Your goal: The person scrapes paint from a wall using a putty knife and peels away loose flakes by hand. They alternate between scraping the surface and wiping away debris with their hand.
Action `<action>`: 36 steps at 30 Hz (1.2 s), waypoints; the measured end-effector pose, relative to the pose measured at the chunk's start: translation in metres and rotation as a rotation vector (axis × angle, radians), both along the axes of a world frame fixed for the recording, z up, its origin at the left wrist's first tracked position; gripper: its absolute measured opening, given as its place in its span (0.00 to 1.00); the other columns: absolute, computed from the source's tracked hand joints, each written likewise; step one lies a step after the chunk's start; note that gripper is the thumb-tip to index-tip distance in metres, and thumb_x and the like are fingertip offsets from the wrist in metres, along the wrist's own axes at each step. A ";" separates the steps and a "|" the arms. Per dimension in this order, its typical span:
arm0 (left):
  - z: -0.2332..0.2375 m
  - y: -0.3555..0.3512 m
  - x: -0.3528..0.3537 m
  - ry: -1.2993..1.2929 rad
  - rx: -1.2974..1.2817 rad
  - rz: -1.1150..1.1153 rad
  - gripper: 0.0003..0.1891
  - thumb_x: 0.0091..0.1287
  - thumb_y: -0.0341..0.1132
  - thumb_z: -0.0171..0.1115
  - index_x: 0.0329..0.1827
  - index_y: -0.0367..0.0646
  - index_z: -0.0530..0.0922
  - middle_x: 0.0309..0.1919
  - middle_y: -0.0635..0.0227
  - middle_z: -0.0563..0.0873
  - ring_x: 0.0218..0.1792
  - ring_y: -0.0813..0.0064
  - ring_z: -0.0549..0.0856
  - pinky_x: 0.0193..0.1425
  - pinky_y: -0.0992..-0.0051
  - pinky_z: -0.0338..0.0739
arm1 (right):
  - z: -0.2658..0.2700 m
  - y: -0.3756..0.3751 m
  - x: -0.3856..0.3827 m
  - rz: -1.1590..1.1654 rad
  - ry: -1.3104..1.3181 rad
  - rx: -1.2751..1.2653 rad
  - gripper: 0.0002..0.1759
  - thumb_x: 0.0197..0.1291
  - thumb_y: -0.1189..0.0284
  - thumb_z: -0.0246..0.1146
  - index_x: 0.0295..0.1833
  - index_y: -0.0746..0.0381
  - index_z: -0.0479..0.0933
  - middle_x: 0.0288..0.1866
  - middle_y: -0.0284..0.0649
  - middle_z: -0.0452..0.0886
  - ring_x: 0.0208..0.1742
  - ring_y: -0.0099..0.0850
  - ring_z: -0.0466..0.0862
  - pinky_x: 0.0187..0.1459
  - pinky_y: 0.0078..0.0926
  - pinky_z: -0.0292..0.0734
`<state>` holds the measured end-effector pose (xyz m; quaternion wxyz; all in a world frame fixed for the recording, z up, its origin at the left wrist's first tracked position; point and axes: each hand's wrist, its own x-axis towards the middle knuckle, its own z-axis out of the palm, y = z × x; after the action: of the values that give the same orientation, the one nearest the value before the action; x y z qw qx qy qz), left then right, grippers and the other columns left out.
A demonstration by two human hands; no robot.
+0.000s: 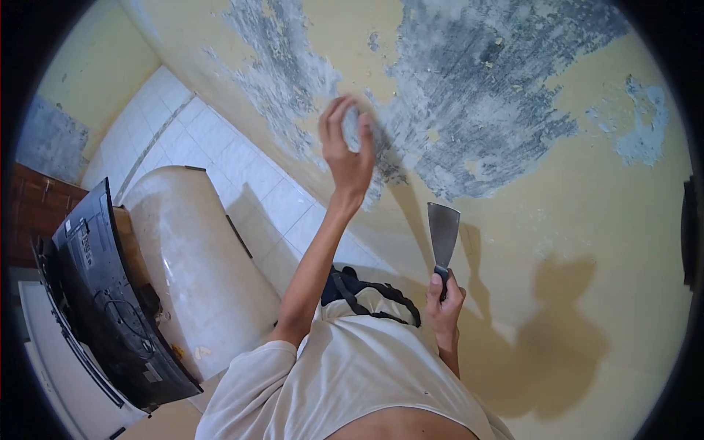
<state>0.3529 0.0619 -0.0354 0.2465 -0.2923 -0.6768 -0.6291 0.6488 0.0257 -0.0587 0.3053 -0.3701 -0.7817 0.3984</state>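
Observation:
My right hand [444, 312] grips the dark handle of a putty knife [443, 231], its metal blade pointing up in front of the yellow wall. My left hand [347, 154] is raised, with its fingers apart and slightly bent, and holds nothing. It overlaps a peeled patch [282, 70] of the wall in this view. A larger grey patch [477, 110] of bare plaster spreads to the right of that hand, with ragged paint edges and small flakes. The putty knife sits below this patch.
Left of me stands a rounded beige surface [194, 257], with a black flat-screen television [103, 271] beside it, its back showing cables. White floor tiles [213, 136] run along the wall. A smaller peeled spot [645, 121] is at far right. Black straps [374, 297] show at my waist.

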 end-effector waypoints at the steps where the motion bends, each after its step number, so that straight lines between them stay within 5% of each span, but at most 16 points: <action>1: 0.012 0.000 0.006 0.048 0.058 -0.072 0.18 0.70 0.35 0.60 0.60 0.37 0.73 0.59 0.55 0.77 0.59 0.60 0.76 0.60 0.65 0.71 | -0.001 -0.003 0.003 0.008 -0.024 0.025 0.15 0.70 0.65 0.57 0.35 0.66 0.72 0.16 0.41 0.68 0.14 0.32 0.71 0.20 0.28 0.65; 3: 0.036 0.007 0.010 0.182 0.169 -0.085 0.10 0.62 0.27 0.70 0.45 0.39 0.81 0.40 0.64 0.86 0.38 0.70 0.84 0.40 0.72 0.77 | 0.006 -0.003 0.003 0.038 -0.036 0.031 0.14 0.70 0.65 0.57 0.35 0.66 0.72 0.16 0.42 0.68 0.14 0.32 0.71 0.20 0.28 0.65; 18: 0.060 0.008 0.004 0.322 -0.034 -0.046 0.09 0.56 0.21 0.67 0.37 0.36 0.77 0.29 0.64 0.77 0.33 0.71 0.80 0.38 0.72 0.75 | 0.007 0.006 -0.003 0.102 -0.041 0.071 0.13 0.70 0.66 0.57 0.36 0.65 0.71 0.16 0.40 0.66 0.14 0.32 0.68 0.20 0.28 0.64; 22: 0.032 -0.006 -0.014 0.086 -0.039 -0.075 0.04 0.61 0.22 0.62 0.36 0.37 0.76 0.30 0.61 0.78 0.34 0.61 0.78 0.42 0.65 0.73 | 0.010 0.007 -0.003 0.095 -0.068 0.074 0.13 0.70 0.66 0.57 0.36 0.65 0.71 0.16 0.40 0.66 0.14 0.31 0.68 0.20 0.28 0.64; 26: 0.017 -0.008 -0.012 0.279 -0.032 0.005 0.06 0.69 0.29 0.59 0.44 0.36 0.76 0.40 0.57 0.83 0.44 0.59 0.80 0.51 0.64 0.72 | 0.000 0.006 -0.009 0.056 -0.016 0.034 0.13 0.70 0.66 0.57 0.36 0.65 0.71 0.15 0.39 0.66 0.14 0.30 0.69 0.20 0.28 0.63; 27: 0.028 -0.006 -0.006 0.235 0.050 -0.058 0.15 0.69 0.34 0.59 0.56 0.38 0.75 0.58 0.53 0.79 0.62 0.54 0.76 0.63 0.59 0.66 | 0.001 0.005 -0.014 0.060 -0.029 0.064 0.15 0.71 0.65 0.56 0.35 0.65 0.71 0.15 0.36 0.65 0.15 0.25 0.68 0.20 0.26 0.62; 29: 0.044 0.009 0.004 0.313 0.103 -0.084 0.19 0.68 0.36 0.60 0.61 0.40 0.73 0.65 0.51 0.72 0.68 0.51 0.68 0.68 0.54 0.59 | 0.005 0.004 -0.023 0.051 -0.033 0.099 0.16 0.72 0.63 0.54 0.35 0.65 0.70 0.15 0.32 0.64 0.16 0.20 0.67 0.20 0.23 0.60; 31: 0.041 0.023 0.015 0.393 0.168 -0.123 0.24 0.68 0.37 0.61 0.66 0.42 0.72 0.72 0.49 0.65 0.74 0.47 0.60 0.73 0.49 0.52 | 0.011 0.003 -0.030 0.043 -0.010 0.099 0.15 0.71 0.64 0.56 0.35 0.64 0.70 0.15 0.38 0.67 0.15 0.28 0.71 0.20 0.27 0.64; 33: -0.009 0.038 0.017 0.612 -0.124 -0.339 0.30 0.65 0.39 0.64 0.71 0.46 0.68 0.77 0.47 0.55 0.77 0.41 0.50 0.77 0.44 0.38 | 0.008 0.003 -0.037 -0.017 0.033 0.110 0.16 0.71 0.63 0.55 0.35 0.64 0.69 0.15 0.37 0.67 0.15 0.27 0.71 0.20 0.26 0.64; 36: -0.093 0.019 0.023 0.440 -0.178 -0.459 0.29 0.65 0.38 0.63 0.70 0.52 0.70 0.76 0.52 0.59 0.77 0.48 0.54 0.78 0.47 0.44 | 0.010 0.001 -0.049 -0.111 0.116 0.081 0.17 0.72 0.61 0.54 0.36 0.64 0.67 0.15 0.35 0.67 0.15 0.24 0.71 0.19 0.24 0.64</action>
<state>0.3755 0.0814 -0.1281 0.2123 -0.5864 -0.5761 -0.5284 0.5996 0.0272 -0.0486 0.3867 -0.3766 -0.7564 0.3696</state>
